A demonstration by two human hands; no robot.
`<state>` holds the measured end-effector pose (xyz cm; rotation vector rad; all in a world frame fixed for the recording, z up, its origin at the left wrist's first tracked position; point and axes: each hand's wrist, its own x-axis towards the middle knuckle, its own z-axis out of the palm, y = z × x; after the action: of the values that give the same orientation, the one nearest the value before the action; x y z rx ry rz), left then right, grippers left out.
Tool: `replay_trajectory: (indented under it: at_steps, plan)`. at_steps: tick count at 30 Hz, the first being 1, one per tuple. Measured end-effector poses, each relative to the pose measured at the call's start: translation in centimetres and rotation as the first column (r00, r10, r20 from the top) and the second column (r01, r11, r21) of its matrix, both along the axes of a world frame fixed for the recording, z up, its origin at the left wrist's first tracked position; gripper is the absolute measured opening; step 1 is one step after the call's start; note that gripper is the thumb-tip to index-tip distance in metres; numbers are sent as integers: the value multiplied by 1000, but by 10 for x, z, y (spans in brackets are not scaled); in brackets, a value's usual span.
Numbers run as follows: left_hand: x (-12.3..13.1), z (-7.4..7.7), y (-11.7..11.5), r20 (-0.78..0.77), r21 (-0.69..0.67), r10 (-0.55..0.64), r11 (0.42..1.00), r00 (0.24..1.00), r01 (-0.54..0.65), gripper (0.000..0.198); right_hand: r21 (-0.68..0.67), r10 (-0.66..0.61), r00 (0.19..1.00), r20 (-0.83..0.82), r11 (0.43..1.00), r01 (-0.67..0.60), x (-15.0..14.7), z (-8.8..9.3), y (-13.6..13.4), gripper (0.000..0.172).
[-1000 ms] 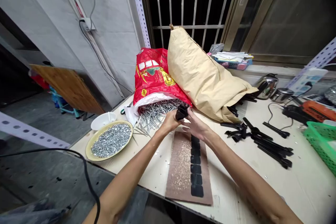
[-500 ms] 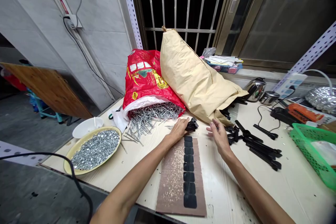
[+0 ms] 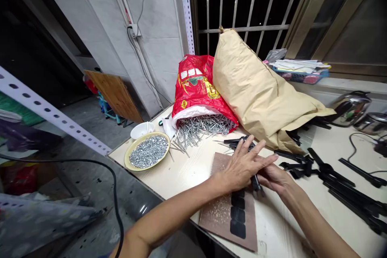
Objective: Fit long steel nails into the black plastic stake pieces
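My left hand (image 3: 242,165) lies flat with its fingers stretched out, over the top of a brown board (image 3: 220,213) that carries a row of black pads (image 3: 238,219). Its fingertips reach a small bunch of black plastic parts (image 3: 238,141) beside spilled nails. My right hand (image 3: 275,178) sits just behind and partly under the left one. It appears closed on a black plastic part (image 3: 256,185) whose end sticks out between the hands; its fingers are mostly hidden.
A red bag (image 3: 196,84) spills long nails (image 3: 202,127) onto the table; a tan sack (image 3: 256,88) leans beside it. A yellow plate of nuts (image 3: 148,151) and a white bowl (image 3: 141,130) sit at the left corner. Long black parts (image 3: 332,177), kettles (image 3: 350,105) and a cable (image 3: 115,193) lie around.
My left hand left the black bunch by the nails and now lies flat over the board. My right hand drew in beneath it with a black part. The view swung left.
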<state>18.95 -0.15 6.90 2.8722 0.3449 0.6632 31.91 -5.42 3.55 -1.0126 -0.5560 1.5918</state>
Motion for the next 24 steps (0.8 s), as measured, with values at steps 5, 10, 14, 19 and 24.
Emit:
replay_trajectory:
  at_steps: [5, 10, 14, 19, 24]
  plan:
    - [-42, -12, -3, -49, -87, 65, 994, 997, -69, 80, -39, -185, 983, -3, 982, 185, 6, 1, -5, 32]
    - [-106, -26, 17, 44, -171, 441, 887, 896, -428, 39, 138, -350, 743, 571, 932, 334, 21, -2, -26, 29]
    - [-158, -44, 22, -17, -198, 608, 777, 794, -598, 24, 243, -276, 364, 890, 961, 135, 21, -8, -50, 32]
    - [-181, -60, 5, -138, -210, 533, 808, 835, -551, 24, 283, -277, 132, 952, 958, -31, 8, -19, -63, 29]
    - [-169, -62, 3, -136, -141, 443, 877, 886, -460, 23, 340, -332, 89, 939, 935, -97, -6, -12, -60, 28]
